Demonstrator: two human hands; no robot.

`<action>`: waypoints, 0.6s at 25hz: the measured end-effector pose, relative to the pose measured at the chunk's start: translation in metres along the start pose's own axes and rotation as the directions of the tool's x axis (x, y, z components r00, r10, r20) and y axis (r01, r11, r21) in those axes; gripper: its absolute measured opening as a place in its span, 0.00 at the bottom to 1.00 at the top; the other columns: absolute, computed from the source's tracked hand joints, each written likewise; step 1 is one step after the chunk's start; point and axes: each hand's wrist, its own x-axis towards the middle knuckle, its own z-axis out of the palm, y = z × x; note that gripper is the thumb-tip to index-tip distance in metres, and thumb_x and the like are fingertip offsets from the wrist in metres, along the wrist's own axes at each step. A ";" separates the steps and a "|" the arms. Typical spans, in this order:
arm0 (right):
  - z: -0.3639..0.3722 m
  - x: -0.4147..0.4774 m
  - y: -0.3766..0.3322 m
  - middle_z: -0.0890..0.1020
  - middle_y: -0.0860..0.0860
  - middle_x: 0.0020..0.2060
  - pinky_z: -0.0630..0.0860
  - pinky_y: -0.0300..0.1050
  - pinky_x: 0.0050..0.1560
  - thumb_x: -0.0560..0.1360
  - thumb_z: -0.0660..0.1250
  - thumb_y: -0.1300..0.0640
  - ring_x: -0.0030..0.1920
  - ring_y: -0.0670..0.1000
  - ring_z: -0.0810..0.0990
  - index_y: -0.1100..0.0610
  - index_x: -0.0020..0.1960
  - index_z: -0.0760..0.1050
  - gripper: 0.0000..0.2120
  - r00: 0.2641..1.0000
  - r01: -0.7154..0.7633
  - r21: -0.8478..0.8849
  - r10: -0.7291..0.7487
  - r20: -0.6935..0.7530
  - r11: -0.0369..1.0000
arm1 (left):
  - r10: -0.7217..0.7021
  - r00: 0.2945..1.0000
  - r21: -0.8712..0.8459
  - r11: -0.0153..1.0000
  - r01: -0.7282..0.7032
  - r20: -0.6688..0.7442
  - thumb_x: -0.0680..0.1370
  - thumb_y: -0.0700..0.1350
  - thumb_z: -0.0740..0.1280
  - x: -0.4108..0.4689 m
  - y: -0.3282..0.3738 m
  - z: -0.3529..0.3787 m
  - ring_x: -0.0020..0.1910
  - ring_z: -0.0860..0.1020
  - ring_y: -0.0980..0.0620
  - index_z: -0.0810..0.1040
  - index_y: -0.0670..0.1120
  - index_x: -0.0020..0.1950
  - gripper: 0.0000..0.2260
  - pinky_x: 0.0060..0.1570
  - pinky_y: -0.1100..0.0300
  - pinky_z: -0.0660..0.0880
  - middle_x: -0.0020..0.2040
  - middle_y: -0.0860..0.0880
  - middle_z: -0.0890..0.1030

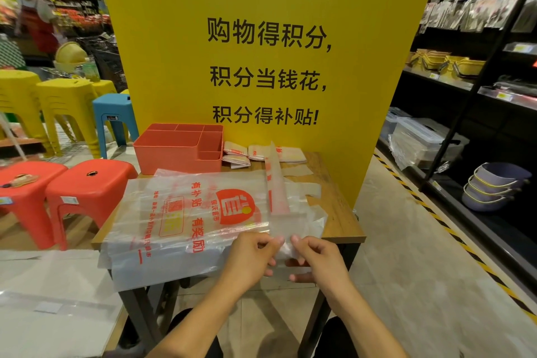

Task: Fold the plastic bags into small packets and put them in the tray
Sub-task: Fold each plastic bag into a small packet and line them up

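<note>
A stack of clear plastic bags with red print (186, 218) lies flat across the small wooden table (340, 212). One bag, folded into a long narrow strip (276, 183), runs from the table's near edge up toward the back. My left hand (250, 259) and my right hand (316, 261) both pinch the strip's near end between thumb and fingers. A coral tray with compartments (174, 151) stands at the back left of the table. Several folded packets (247, 152) lie beside it on the table, not inside it.
A tall yellow sign board (261, 9) rises behind the table. Red stools (87, 192) stand to the left, yellow and blue stools farther back. Dark shelves with basins (494, 186) and boxes line the right. More plastic sheets (52, 299) lie at the lower left.
</note>
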 end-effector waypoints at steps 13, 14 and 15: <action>0.011 -0.005 0.006 0.84 0.57 0.40 0.83 0.50 0.38 0.80 0.72 0.51 0.38 0.55 0.85 0.62 0.46 0.77 0.14 1.000 0.020 -0.014 -0.020 -0.009 1.000 | -0.018 0.997 -0.086 0.996 0.011 -0.075 0.78 0.47 0.74 -0.013 0.002 -0.002 0.40 0.83 0.52 0.86 0.48 0.46 0.04 0.42 0.55 0.84 0.38 0.50 0.84; 0.010 -0.006 0.006 0.84 0.58 0.41 0.83 0.50 0.38 0.79 0.72 0.54 0.39 0.56 0.85 0.64 0.49 0.76 0.12 1.000 0.028 -0.010 -0.028 -0.003 1.000 | -0.024 0.996 -0.101 0.995 0.015 -0.084 0.79 0.46 0.74 -0.012 0.003 -0.001 0.40 0.83 0.50 0.85 0.48 0.46 0.04 0.42 0.53 0.85 0.38 0.49 0.84; 0.010 -0.007 0.007 0.84 0.58 0.42 0.83 0.50 0.37 0.79 0.73 0.57 0.40 0.57 0.85 0.64 0.50 0.75 0.11 0.999 0.030 -0.004 -0.030 -0.009 1.000 | -0.030 0.996 -0.119 0.993 0.020 -0.083 0.79 0.47 0.73 -0.011 0.003 -0.001 0.40 0.84 0.49 0.85 0.47 0.46 0.05 0.42 0.51 0.85 0.39 0.47 0.84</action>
